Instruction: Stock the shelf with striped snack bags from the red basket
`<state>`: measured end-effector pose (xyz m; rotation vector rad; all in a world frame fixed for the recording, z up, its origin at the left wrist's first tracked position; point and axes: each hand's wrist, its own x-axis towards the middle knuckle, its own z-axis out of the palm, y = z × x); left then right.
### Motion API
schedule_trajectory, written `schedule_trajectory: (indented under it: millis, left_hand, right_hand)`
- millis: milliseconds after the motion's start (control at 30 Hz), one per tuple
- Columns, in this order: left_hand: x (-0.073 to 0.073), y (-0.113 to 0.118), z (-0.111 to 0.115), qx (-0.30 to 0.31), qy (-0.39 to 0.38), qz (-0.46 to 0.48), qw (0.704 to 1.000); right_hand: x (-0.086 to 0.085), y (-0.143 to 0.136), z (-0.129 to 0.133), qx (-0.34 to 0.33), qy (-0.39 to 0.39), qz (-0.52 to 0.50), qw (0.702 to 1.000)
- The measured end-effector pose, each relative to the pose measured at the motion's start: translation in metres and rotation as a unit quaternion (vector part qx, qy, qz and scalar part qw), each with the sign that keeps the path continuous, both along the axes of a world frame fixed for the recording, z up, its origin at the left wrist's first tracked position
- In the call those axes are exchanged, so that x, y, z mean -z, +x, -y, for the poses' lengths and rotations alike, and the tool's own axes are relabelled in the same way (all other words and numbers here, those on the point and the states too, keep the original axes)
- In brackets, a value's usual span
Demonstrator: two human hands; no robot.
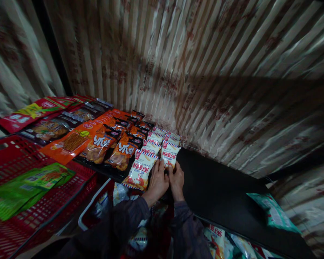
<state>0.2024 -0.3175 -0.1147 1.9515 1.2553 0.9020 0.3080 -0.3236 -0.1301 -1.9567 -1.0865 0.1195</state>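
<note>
White packets [142,169] form two rows; left hand [158,181] and right hand [176,180] touch one, pinch unclear; the basket [82,218] holds more, unshelved.

A long black shelf [218,187] carries snack packs laid in overlapping rows. Taking the white squid-and-shrimp snack packets [142,169] as the clock's centre, these stand in two columns side by side (blue and red stripes edge their ends), each running back toward 12 o'clock. At 9 o'clock, just beside them, are orange-and-black snack bags [122,151], also in two columns. Farther out toward 9 come orange packs of brown sticks [70,144], the front one reaching the near edge, and then black bags with a clear window [50,129]. Red-and-yellow bags [32,113] lie outermost, between 9 and 10. Well apart at 4 o'clock, one teal packet [275,213] lies at the shelf's right end.
</note>
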Motion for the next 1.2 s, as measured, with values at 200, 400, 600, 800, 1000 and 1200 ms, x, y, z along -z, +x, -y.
schedule_trajectory:
  millis: [200, 400, 600, 800, 1000, 1200]
  left_hand:
    - [0.011, 0.002, 0.001, 0.001, 0.014, 0.018, 1.000]
    - [0.016, 0.003, 0.001, 0.001, 0.003, 0.027, 1.000]
    - [0.021, 0.003, 0.002, 0.010, 0.029, 0.048, 0.998]
    - [0.012, -0.003, 0.021, 0.016, 0.096, 0.105, 0.990]
    - [0.001, -0.033, 0.080, 0.076, 0.111, 0.181, 0.974]
    - [0.022, -0.094, 0.114, 0.127, 0.002, -0.062, 0.990]
  right_hand:
    - [-0.002, 0.000, 0.002, -0.015, -0.038, 0.056, 0.998]
    - [0.001, 0.000, 0.002, -0.004, -0.031, 0.051, 0.998]
    - [0.009, 0.003, 0.004, -0.012, 0.004, -0.002, 1.000]
    - [0.006, -0.010, 0.031, 0.010, 0.120, -0.016, 0.993]
    - [0.003, -0.058, 0.096, -0.015, 0.160, -0.044, 0.986]
    - [0.042, -0.108, 0.155, -0.082, 0.012, -0.010, 0.996]
